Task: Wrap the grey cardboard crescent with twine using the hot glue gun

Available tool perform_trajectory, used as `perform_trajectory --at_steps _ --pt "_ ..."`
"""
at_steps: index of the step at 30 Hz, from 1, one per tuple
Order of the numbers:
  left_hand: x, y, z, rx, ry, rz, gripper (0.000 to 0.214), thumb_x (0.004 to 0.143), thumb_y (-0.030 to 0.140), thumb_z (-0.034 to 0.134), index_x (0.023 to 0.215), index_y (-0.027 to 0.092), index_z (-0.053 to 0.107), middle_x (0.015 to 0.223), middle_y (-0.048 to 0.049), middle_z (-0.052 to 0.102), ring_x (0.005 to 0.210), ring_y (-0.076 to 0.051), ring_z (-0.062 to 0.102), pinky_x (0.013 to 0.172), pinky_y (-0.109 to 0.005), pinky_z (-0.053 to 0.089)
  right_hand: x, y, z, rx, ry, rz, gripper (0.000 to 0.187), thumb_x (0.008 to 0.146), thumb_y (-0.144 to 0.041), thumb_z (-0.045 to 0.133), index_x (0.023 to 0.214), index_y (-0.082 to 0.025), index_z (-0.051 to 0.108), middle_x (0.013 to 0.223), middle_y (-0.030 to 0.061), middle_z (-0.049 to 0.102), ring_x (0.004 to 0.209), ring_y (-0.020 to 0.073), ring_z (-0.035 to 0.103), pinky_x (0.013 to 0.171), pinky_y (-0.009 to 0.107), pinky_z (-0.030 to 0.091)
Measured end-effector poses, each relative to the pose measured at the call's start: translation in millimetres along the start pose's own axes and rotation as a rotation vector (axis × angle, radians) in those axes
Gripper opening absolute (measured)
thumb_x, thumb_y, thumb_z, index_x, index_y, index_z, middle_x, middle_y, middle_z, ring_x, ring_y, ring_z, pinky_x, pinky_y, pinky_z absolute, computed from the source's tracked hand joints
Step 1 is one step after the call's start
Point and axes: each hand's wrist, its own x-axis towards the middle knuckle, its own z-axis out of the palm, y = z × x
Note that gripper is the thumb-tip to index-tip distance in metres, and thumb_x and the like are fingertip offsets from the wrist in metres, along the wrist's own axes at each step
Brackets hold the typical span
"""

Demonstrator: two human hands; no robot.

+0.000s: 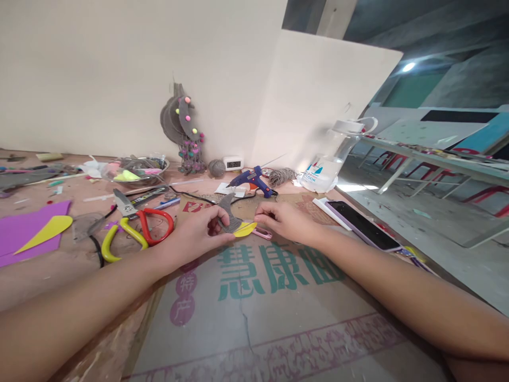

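Both hands (209, 228) (280, 220) at prob. yarn pc (234, 222)

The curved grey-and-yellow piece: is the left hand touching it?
Touching. The head view shows the left hand holding the curved grey-and-yellow piece by its grey part, without a gap.

Over my feed I can't make out what, if anything, the right hand (284, 220) grips, the left hand (210, 225) hides part of the grey piece (231, 217), the clock (233, 163) is too small to read, and the left edge crops the purple sheet (24, 231).
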Motion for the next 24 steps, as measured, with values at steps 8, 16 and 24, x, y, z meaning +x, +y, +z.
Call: perform_trajectory --at_steps 8,16,24 --pt "3 1 -6.0 -0.104 -0.03 -0.044 0.028 0.077 0.047 0.052 0.083 0.02 0.05 0.067 0.0036 0.049 0.059 -0.011 0.046 0.052 -0.022 0.035 -1 -5 2 0.02 -0.016 0.046 0.025 0.085 -0.037 0.045 0.078 -0.017 0.058 0.062 -0.0006 0.057 0.055 0.0093 0.045 0.053 0.021 0.026" --pt "3 3 -8.7 -0.165 0.016 -0.075 0.031 0.087 0.042 0.033 0.076 0.019 0.051 0.059 0.0032 0.049 0.057 -0.011 0.046 0.051 -0.021 0.033 -3 -10 8 0.103 -0.067 0.01 0.025 0.087 -0.036 0.042 0.073 -0.018 0.054 0.052 -0.0035 0.055 0.046 0.0074 0.044 0.051 0.019 0.03" --pt "5 -5 -2.5 -0.162 -0.034 -0.072 0.029 0.068 0.034 0.063 0.083 0.022 0.041 0.062 0.0074 0.044 0.055 -0.008 0.044 0.05 -0.019 0.033 -3 -10 8 0.094 -0.066 0.013 0.026 0.087 -0.037 0.043 0.075 -0.018 0.055 0.054 -0.0028 0.057 0.047 0.0074 0.046 0.05 0.019 0.031"
